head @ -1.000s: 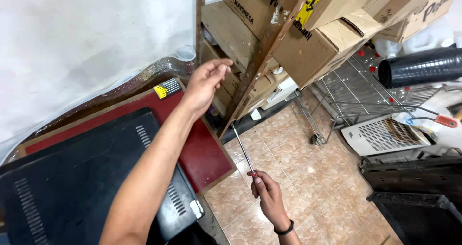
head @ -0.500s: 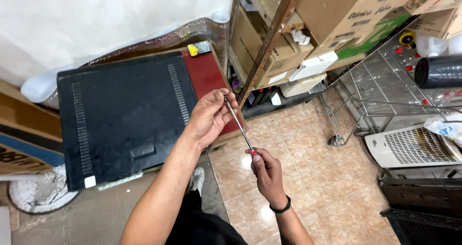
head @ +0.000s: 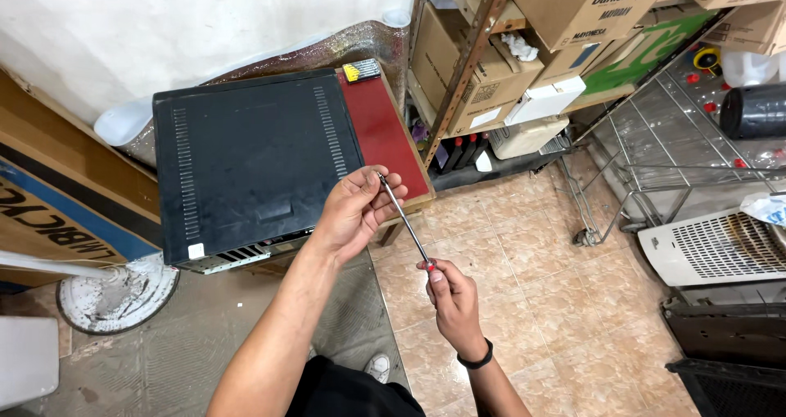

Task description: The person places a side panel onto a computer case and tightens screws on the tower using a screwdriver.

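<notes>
1. At the far left a cardboard box (head: pixel 49 212) stands on edge, and below it a round white fan base (head: pixel 119 294) sits on the floor.
2. Next comes the black computer case (head: pixel 250 167), lying flat on a red surface (head: pixel 385 135). A second ago it filled the lower left corner of the view; now all of it shows, so the head has turned to look down over it.
3. A small yellow and grey bit holder (head: pixel 361 71) lies on the far corner of the red surface, just beside the case. A second ago the left hand was stretched out close to it.
4. The left hand (head: pixel 354 212) has since come back over the near right corner of the case. Its grip is closed with the fingertips pinched on the tip of the screwdriver (head: pixel 403 216), and whether a small bit sits between the fingers cannot be told.
5. The screwdriver is in the air between both hands, its thin metal shaft slanting from upper left to lower right, above the edge of the red surface and the tiled floor (head: pixel 524 302).
6. The right hand (head: pixel 453 302) is clenched around the handle, with a bit of red showing at the top of the fist. It wears a dark band at the wrist and has hardly moved.
7. Judging by this, the tool is being made ready at its tip and has not touched the case yet.
8. Farther right stand a metal shelf of cardboard boxes (head: pixel 483 81), a wire rack (head: pixel 655 171) and a white heater (head: pixel 712 245).
</notes>
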